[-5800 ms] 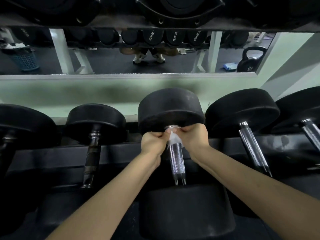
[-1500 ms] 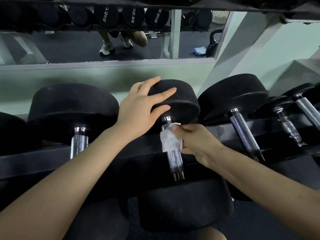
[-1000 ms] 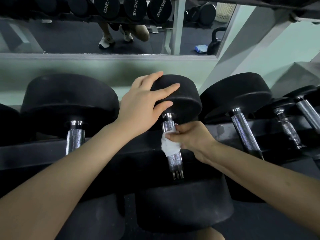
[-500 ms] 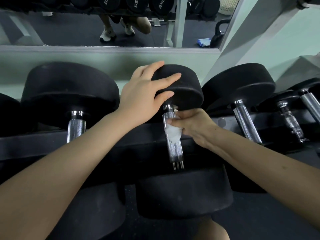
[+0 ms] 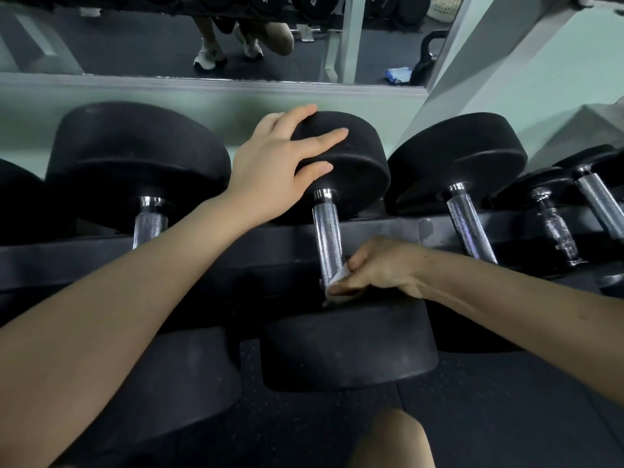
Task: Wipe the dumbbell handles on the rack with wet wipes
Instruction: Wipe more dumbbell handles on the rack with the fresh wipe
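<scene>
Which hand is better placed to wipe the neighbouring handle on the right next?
Right. The right hand pinches the wet wipe on the side nearer the neighbouring handle; the left hand lies flat on the far head, holding nothing.

The right hand (image 5: 381, 268) is sliding the wet wipe (image 5: 339, 276) down the handle (image 5: 326, 231), from just under the far head (image 5: 358, 163) at mid-frame to its lower end, just above the near head (image 5: 347, 346). More bare knurled metal is showing above its fingers (image 5: 347, 288). The left hand (image 5: 270, 170), earlier pinching the wipe too, is now lying flat on the far head.
</scene>
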`<state>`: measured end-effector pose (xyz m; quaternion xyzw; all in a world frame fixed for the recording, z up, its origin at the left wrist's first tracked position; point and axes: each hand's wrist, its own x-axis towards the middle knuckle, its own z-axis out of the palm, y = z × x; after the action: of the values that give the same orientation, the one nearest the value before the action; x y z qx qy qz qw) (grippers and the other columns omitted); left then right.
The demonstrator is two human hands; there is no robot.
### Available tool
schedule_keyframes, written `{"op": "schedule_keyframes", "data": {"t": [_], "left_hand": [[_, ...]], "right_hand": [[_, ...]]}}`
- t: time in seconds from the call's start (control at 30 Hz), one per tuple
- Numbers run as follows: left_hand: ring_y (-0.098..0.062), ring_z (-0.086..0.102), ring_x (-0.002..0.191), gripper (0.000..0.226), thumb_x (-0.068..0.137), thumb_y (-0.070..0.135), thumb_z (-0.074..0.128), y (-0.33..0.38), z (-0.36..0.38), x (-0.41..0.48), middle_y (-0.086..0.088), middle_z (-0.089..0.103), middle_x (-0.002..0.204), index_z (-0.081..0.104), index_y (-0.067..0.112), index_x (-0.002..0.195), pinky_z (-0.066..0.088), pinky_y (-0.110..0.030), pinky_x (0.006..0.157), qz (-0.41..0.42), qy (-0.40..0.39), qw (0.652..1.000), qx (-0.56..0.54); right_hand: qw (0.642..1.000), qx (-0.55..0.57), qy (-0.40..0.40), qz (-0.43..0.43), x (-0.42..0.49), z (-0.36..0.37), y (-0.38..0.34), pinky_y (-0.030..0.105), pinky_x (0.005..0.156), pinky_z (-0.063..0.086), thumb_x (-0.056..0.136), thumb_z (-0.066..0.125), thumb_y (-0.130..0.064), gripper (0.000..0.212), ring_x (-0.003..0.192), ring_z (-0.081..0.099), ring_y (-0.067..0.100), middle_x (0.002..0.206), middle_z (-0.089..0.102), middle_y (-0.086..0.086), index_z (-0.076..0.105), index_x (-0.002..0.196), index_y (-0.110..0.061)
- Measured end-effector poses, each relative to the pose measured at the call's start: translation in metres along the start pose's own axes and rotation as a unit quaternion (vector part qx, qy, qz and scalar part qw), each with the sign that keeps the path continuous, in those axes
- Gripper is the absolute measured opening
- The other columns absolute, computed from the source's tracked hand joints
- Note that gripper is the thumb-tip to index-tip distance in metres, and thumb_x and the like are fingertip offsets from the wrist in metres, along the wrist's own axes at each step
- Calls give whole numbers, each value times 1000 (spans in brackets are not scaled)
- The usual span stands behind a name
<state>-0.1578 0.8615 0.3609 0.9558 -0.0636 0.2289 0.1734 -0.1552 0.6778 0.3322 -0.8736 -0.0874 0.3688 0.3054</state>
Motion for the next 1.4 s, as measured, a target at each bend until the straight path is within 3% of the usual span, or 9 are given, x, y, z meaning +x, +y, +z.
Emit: {"op": "schedule_keyframes", "data": {"t": [0.1, 0.3, 0.43, 0.53, 0.67, 0.9, 1.1, 1.33, 1.4], "left_hand": [[-16, 29, 133, 42, 92, 41, 50, -2, -3, 0, 13, 29, 150, 42, 51, 131, 29, -24, 85, 2, -10, 1000, 4], [-17, 33, 131, 39, 88, 37, 59, 1, -16, -1, 9, 37, 146, 53, 45, 126, 28, -26, 100, -34, -23, 997, -67], [-10, 53, 82, 13, 84, 26, 62, 13, -33, -20, 8, 61, 87, 72, 30, 92, 39, -23, 75, -147, 80, 982, -91], [-10, 60, 57, 10, 83, 17, 65, 27, -25, -43, 9, 61, 58, 71, 20, 76, 52, -26, 62, -232, -35, 944, -232], [-29, 69, 66, 10, 84, 23, 68, 35, 2, -63, -12, 69, 70, 67, 22, 74, 59, -46, 68, -335, -90, 865, -363], [-28, 71, 76, 10, 82, 11, 69, 38, 29, -62, -14, 72, 86, 68, 17, 74, 60, -43, 67, -427, -70, 808, -399], [-14, 61, 76, 17, 75, 20, 76, 23, 31, -53, 2, 62, 86, 65, 16, 87, 52, -27, 70, -455, -25, 834, -312], [-21, 65, 70, 27, 85, 13, 67, 38, 31, -49, -16, 67, 95, 61, -3, 106, 57, -28, 57, -511, -56, 680, -523], [-23, 67, 83, 31, 79, 6, 72, 40, 39, -49, -16, 68, 102, 63, -4, 107, 58, -27, 70, -510, 0, 681, -525]], "right_hand": [[997, 0, 60, -40, -8, -7, 3, 19, 49, 39, 67, 83, -9, 26, 53, 49, 12, 54, 56, 8, 59, 58, -3], [965, 37, 195, -172, -28, -15, -22, 35, 85, 55, 67, 84, -16, 27, 88, 69, 20, 88, 75, 6, 74, 92, -12], [953, -133, 231, -142, -20, -2, -39, 26, 85, 46, 67, 78, -50, 61, 103, 61, 13, 104, 69, -3, 66, 116, -17], [970, -114, 156, -145, -17, -1, -40, 31, 92, 49, 73, 75, -45, 57, 106, 62, 19, 110, 68, 3, 64, 119, -14], [983, -15, 102, -154, -17, -5, -31, 36, 76, 52, 79, 67, -9, 18, 77, 61, 25, 82, 65, 14, 68, 96, -2], [976, 47, 113, -178, -22, -13, -19, 43, 84, 55, 81, 68, -2, 29, 97, 65, 35, 105, 64, 29, 62, 107, 10], [945, -108, 254, -178, -4, -1, -21, 21, 73, 45, 76, 74, -23, 25, 76, 58, 5, 73, 60, -13, 72, 101, -24], [939, -110, 277, -171, 3, 3, -11, 26, 77, 47, 72, 78, -35, 31, 85, 61, 9, 91, 62, -7, 72, 102, -29], [945, -82, 263, -178, 2, -1, -4, 25, 81, 49, 74, 78, -31, 30, 86, 62, 8, 94, 67, -4, 73, 102, -24]]}}
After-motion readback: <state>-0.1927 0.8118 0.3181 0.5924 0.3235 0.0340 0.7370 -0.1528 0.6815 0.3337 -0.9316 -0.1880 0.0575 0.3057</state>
